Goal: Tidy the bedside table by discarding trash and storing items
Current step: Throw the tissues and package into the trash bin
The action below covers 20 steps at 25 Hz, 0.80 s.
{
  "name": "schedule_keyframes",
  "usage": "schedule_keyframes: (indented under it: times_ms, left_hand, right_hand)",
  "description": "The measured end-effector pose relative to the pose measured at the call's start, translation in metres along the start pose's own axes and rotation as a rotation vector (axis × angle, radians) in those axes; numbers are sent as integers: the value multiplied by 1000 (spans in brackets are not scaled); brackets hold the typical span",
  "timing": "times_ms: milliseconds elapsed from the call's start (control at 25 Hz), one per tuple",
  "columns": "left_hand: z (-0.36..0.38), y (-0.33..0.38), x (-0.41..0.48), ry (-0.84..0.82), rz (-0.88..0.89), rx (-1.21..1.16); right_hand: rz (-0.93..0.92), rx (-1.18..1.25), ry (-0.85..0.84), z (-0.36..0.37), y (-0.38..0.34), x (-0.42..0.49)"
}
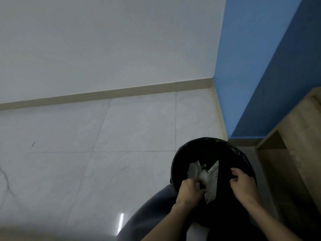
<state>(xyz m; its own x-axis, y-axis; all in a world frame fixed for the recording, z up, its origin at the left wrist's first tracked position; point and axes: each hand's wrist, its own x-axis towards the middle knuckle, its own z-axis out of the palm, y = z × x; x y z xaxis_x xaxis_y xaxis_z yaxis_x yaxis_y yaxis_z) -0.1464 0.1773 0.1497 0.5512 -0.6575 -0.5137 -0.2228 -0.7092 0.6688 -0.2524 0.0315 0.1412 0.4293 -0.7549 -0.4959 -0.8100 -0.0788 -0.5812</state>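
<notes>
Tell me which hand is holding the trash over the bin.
The left hand: it grips a flat white packet and crumpled paper above the black-lined bin. The right hand is at the bin's rim, holding no trash.

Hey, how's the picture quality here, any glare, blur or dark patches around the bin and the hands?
Head view: dim overall; the black bin is nearly featureless inside, so whether the right hand grips anything is unclear; the left hand and the paper trash it holds look blurred; glare streaks the floor near the bottom edge.
</notes>
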Motion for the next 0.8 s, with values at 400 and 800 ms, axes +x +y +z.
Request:
schedule_keyframes:
  times_ms: [400,800]
  left_hand:
    - [12,-23,-10,-368,207,379]
    - [-12,-25,37,-161,254,452]
  right_hand:
    - [98,-352,-67,0,11,-6]
    - [-238,-531,22,9,-3,28]
